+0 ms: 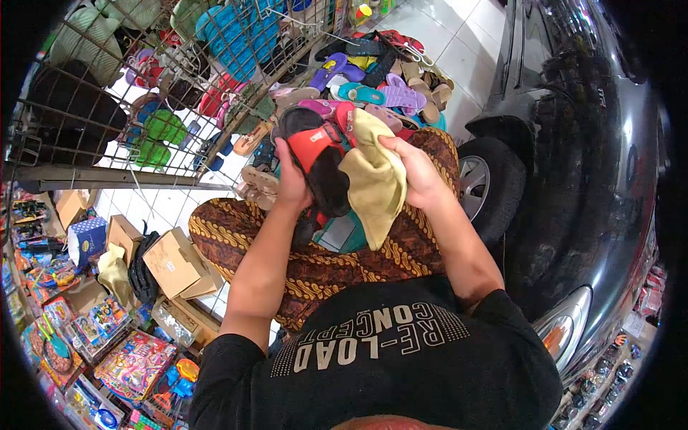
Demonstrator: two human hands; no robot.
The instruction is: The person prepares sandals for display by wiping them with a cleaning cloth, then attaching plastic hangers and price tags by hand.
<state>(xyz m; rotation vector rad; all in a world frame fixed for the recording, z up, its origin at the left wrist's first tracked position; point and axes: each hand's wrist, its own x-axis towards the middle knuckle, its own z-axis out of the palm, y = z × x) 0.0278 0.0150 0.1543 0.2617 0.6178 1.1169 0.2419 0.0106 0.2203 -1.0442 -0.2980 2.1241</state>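
Observation:
A black sandal with a red strap (331, 183) is held up in front of my lap, toe end pointing away. My left hand (292, 179) grips its left side, fingers mostly hidden behind it. A pale yellow cloth (376, 179) hangs from my right hand (416, 170), which is closed on it with the thumb on top. The cloth lies against the right side of the sandal. Part of another red sandal (345, 116) shows just behind the cloth. Something teal and grey (342, 233) rests on my patterned trousers below.
Beyond my knees lies a heap of colourful sandals (401, 97). A wire rack (72, 107) with hanging footwear stands at the left. The dark car (573, 179) and its wheel (491, 183) are close on the right. Cardboard boxes (175, 265) and packaged toys (132, 362) lie lower left.

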